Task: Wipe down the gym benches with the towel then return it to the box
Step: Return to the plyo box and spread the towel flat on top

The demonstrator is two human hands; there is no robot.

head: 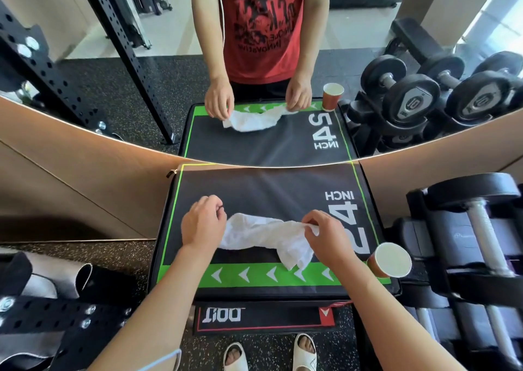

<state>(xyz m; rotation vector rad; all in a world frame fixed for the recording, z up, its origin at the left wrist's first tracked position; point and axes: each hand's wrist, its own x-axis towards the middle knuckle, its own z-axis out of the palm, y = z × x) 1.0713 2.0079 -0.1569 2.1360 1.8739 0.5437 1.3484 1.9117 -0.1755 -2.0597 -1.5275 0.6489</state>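
Head view, both hands (203, 223) pinching towel (266, 234)

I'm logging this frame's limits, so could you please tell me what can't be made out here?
Head view only:
- Box for returning the towel: not identifiable anywhere in view.
- Left hand: its fingertips curl underneath, so its hold on the towel is unclear.
- Paper cup: contents can't be told.
- Padded jump box: sides hidden below its top.
- Dumbbell rack: cut off at right edge.

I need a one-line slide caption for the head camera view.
Both hands, left hand and right hand, hold a white towel on the black-green plyo box.
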